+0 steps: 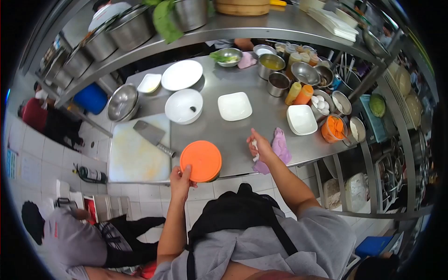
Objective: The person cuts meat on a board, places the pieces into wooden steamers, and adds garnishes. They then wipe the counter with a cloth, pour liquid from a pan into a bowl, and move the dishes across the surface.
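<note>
At the counter's front edge my left hand [180,183] grips a round container by its orange lid [201,161]; the thumb lies on top and the container's body is mostly hidden below. My right hand [262,147] is closed on a small crumpled white thing [255,149], too small to name. Just beside and beneath that hand lies a purple cloth [281,145]. A cleaver [150,132] rests on the cutting board [133,158], its handle pointing toward the lid. Beyond the hands stand a square white bowl [234,106] and a round white bowl [184,106] with something dark inside.
Sauce bottles [304,94], a bowl of eggs [320,103] and a tub of orange slices [334,129] crowd the right side. A steel shelf [224,28] bearing pots spans overhead. A co-worker [77,233] in grey is close at my left. An oval plate [182,74] lies toward the back.
</note>
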Motion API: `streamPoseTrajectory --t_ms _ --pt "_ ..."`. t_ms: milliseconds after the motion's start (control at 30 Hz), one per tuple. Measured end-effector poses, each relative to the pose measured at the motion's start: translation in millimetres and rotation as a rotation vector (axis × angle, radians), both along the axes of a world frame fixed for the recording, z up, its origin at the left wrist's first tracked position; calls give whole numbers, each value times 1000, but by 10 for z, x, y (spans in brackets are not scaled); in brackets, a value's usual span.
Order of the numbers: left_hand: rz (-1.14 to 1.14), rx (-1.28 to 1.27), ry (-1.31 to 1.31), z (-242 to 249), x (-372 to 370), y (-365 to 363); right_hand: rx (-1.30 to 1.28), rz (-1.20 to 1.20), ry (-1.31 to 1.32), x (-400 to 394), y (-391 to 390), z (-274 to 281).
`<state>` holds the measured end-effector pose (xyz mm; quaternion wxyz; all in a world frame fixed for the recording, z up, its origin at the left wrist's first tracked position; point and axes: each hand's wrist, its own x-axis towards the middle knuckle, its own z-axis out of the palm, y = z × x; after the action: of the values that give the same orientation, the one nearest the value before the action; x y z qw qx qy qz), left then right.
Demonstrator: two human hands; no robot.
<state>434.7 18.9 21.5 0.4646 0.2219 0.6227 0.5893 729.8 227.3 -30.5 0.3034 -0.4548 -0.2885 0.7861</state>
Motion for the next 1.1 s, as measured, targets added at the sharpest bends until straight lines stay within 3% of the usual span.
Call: streamPoseTrajectory --t_ms 100,200,267,367,433,567,633,700,767,900,967,1033,1100 --pt "-31 -32 0 60 -39 -4 131 188 -85 -120 -361 185" --pt "-54 16 -38 50 -75 26 233 149 -105 -245 -588 247" --pt "-70 20 -40 -9 -93 66 314 -88 42 -350 -762 316" --pt "-49 25 -50 -58 -77 115 392 -61 -25 -366 -968 364" --pt "-116 -2 -63 -103 -78 62 332 -20 -11 -285 -1135 406" --pt "4 68 -274 -373 -26 -174 255 23 48 340 -1599 100" --pt "-75 -15 -346 -633 -4 -391 166 -165 102 768 -1902 -169" --pt "-224 -84 -313 -846 53 -542 19 -504 139 1099 -2187 -370" --pt "-482 -326 73 -918 327 -627 -30 -550 -88 1444 -2345 -699" --pt "-820 -268 187 -729 1113 -333 -1 -683 -120 1733 -2483 -1192" --pt "-976 202 606 -730 1566 -13 26 -601 -147 1798 -2447 -1415" --pt "-1003 233 890 -527 2085 346 29 -579 -86 1829 -2439 -1446" --pt "-1012 502 1206 -651 2465 767 16 -546 -7 1987 -2492 -1518"
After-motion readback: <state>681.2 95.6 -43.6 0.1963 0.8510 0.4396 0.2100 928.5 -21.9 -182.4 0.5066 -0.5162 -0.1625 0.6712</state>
